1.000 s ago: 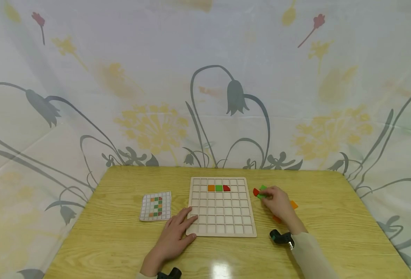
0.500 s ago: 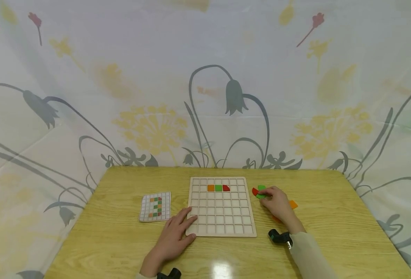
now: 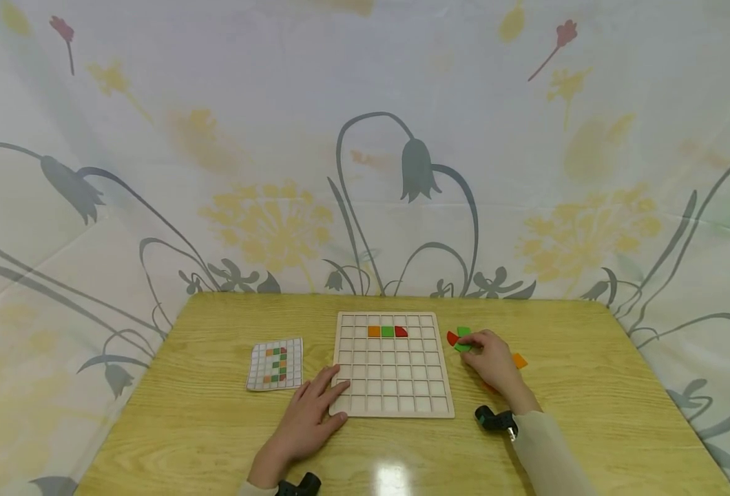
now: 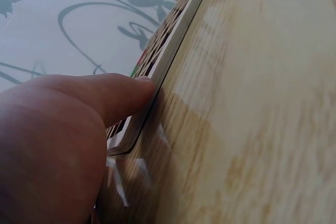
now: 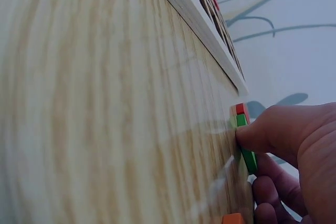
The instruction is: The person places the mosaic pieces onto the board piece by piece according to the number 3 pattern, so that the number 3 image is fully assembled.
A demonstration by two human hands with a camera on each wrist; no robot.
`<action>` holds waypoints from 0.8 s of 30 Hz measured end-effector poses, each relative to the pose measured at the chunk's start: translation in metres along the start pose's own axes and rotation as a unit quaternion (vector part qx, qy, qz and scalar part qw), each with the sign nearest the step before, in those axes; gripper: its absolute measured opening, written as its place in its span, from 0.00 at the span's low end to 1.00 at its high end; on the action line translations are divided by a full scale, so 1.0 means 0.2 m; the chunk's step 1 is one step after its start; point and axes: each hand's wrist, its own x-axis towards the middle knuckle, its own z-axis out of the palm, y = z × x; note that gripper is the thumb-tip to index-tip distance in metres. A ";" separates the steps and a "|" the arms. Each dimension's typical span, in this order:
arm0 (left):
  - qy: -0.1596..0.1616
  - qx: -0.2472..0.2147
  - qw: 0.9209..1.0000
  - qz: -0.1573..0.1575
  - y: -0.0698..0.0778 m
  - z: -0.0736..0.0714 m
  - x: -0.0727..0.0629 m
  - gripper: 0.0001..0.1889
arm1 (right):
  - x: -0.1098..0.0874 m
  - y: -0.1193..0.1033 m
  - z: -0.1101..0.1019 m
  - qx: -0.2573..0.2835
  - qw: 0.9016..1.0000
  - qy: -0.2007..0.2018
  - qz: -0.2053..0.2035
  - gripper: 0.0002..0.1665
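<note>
Head view: gridded board (image 3: 390,373) flat on wooden counter (image 3: 179,441), floral cloth (image 3: 247,131) behind. Second row from its far edge holds, side by side, an orange square (image 3: 374,331), green square (image 3: 388,331) and red quarter-round (image 3: 401,332). Patterned card (image 3: 275,365) lies left of the board, apart from it. Left hand (image 3: 306,420) rests at the board's near left corner, fingers spread, grip loose, nothing held. Right hand (image 3: 494,362) is down right of the board, fingertips bunched at loose green pieces (image 3: 463,331); loose red piece (image 3: 452,338) just beside, loose orange piece (image 3: 519,360) behind the hand. Left wrist view: thumb lies straight against the board's edge; other fingers hidden. Right wrist view: grip nearly closed, thumb and fingers pinching a green tile (image 5: 249,162) low at the counter; red at its far end, orange at the lower frame edge.
</note>
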 end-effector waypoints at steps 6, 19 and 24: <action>0.003 0.002 1.000 0.003 0.00 0.00 0.00 0.26 | 0.01 0.00 0.00 -0.007 1.000 -0.006 0.012 0.10; -0.001 0.014 1.000 0.002 -0.01 0.01 0.00 0.26 | 0.01 -0.03 0.00 -0.016 1.000 -0.009 0.022 0.11; -0.010 0.017 1.000 0.000 0.00 0.01 0.00 0.27 | 0.01 -0.03 -0.01 -0.018 1.000 -0.010 0.021 0.11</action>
